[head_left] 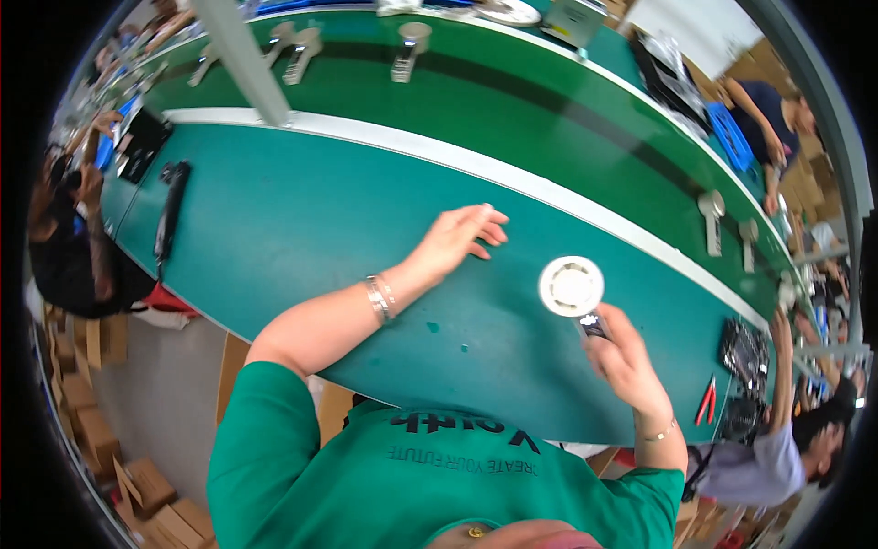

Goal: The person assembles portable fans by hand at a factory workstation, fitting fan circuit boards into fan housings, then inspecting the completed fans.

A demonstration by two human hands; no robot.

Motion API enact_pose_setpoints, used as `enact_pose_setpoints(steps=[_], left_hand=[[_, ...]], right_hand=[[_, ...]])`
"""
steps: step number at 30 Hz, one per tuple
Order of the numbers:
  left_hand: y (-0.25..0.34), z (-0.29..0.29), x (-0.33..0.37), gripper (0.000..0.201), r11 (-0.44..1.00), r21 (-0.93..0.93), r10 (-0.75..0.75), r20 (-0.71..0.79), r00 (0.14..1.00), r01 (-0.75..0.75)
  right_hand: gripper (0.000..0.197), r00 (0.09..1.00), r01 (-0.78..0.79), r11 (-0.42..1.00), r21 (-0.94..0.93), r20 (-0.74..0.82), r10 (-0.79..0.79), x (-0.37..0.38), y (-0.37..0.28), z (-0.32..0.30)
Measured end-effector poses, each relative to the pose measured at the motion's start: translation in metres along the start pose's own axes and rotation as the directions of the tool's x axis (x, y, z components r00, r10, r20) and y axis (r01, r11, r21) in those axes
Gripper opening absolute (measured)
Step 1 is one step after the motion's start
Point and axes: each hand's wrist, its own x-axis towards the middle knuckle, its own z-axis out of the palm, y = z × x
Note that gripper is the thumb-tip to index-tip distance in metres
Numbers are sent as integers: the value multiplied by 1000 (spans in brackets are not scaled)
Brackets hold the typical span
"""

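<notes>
A handheld device [572, 286] is held over the counter [302, 210] by the right hand [624, 359], the fingers being wrapped around its handle. A disc-shaped head is presented face up, with a smooth white rim and a segmented grey ring set around a pale centre. A dark, glossy panel [593, 326] is carried on the handle, just below the head. The left hand [462, 240] is extended over the counter, palm down; its fingers are loosely curved and spread, with nothing grasped.

The counter is surfaced in matt green sheet and is bordered by a straight white rail [384, 143]. Beyond the rail, similar round-headed devices [408, 53] are carried on a glossy green belt [549, 128]. Red-handled pliers [705, 403] are placed near the counter's right end, beside shiny black packages [744, 352].
</notes>
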Motion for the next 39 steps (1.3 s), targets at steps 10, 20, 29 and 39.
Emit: enact_pose_setpoints(steps=[10,20,29,39], left_hand=[[-6,7,1,45,998,-27,-63,12,998,63],[-1,4,0,45,1000,-22,-20,22,1000,20],[-1,0,-2,48,999,-9,-38,16,999,38],[-1,6,0,45,999,-2,-52,43,998,52]], right_hand=[[36,996,-73,976,-203,25,80,-7,56,-7],[39,-277,826,60,-560,-497,-822,-37,-83,-27],[41,112,944,266,-198,-566,-817,-39,-74,-30],[36,999,-33,977,208,-30,40,4,-3,0]])
